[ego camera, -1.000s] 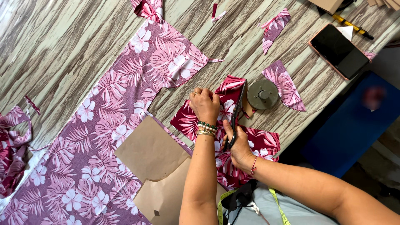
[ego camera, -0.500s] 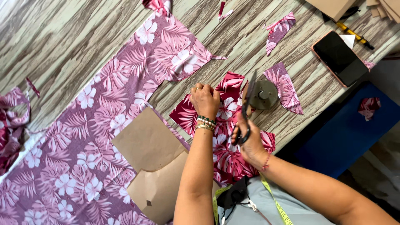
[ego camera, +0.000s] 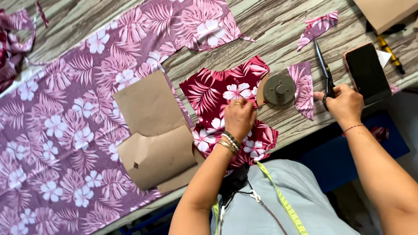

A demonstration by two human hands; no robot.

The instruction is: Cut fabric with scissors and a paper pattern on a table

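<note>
My left hand [ego camera: 239,118] presses flat on a cut piece of dark red floral fabric [ego camera: 209,91] at the table's near edge. My right hand [ego camera: 344,103] grips the handles of black scissors [ego camera: 323,65], whose blades point away from me over the table. A round grey metal weight [ego camera: 279,89] sits between the two hands, on the red piece's right edge. A small pink floral scrap [ego camera: 304,87] lies just right of the weight.
A long pink floral fabric [ego camera: 65,122] covers the left of the wood-grain table [ego camera: 278,30]. Brown paper pattern pieces [ego camera: 152,130] lie on it. A dark phone [ego camera: 366,72], a yellow pencil [ego camera: 389,51] and another scrap [ego camera: 318,27] lie at the right.
My right hand has moved with the scissors from the red fabric out to the right, beside the phone. The left hand stays on the red piece. The view has shifted.
</note>
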